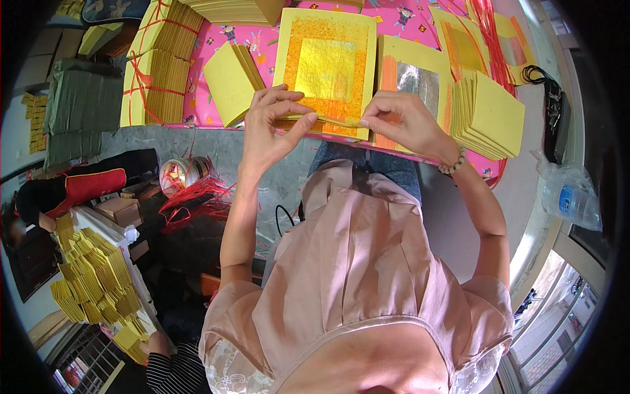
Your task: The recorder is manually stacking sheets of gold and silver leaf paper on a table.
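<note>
Gold-foil joss paper sheet (327, 65) at bench (420, 29) front, near edge folded. Right hand (408, 119) pinches the fold's right end; left hand (270, 125) on its left part, can't tell if gripping. Tight sides: paper stack (231, 84) left, silver-foil sheet (420, 82) right, fanned stack (487, 113) by right wrist.

— What is placed at the middle of the table (388, 20)?
— One paper sheet (328, 65), laid at the near edge.
— And to its left?
— One packet (233, 85), set at a slant; farther left, tied bundles (156, 92) are ranged one behind the other.
— To its right?
— A second sheet (417, 79), just beside; then a fanned stack (485, 111), with strings (493, 46) laid behind.
— On the floor (262, 167)?
— A container (184, 176), left of the person, with cords (197, 200) heaped against it.
</note>
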A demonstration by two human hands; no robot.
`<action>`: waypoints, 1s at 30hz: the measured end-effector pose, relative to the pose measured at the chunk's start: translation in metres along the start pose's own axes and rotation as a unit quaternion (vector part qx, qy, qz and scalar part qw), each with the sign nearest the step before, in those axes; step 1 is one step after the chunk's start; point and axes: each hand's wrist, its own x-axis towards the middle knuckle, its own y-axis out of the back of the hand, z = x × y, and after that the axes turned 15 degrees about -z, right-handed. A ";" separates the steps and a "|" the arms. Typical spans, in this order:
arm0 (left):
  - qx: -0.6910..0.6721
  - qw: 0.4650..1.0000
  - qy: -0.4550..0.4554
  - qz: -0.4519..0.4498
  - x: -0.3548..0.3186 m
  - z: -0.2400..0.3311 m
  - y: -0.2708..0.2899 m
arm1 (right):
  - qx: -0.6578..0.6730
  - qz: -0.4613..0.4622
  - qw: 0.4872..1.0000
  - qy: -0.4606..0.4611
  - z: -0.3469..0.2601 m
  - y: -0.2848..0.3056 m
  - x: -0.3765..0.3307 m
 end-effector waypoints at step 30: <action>-0.022 1.000 0.017 0.008 0.001 -0.001 -0.002 | -0.290 0.101 0.949 0.071 -0.002 -0.023 -0.011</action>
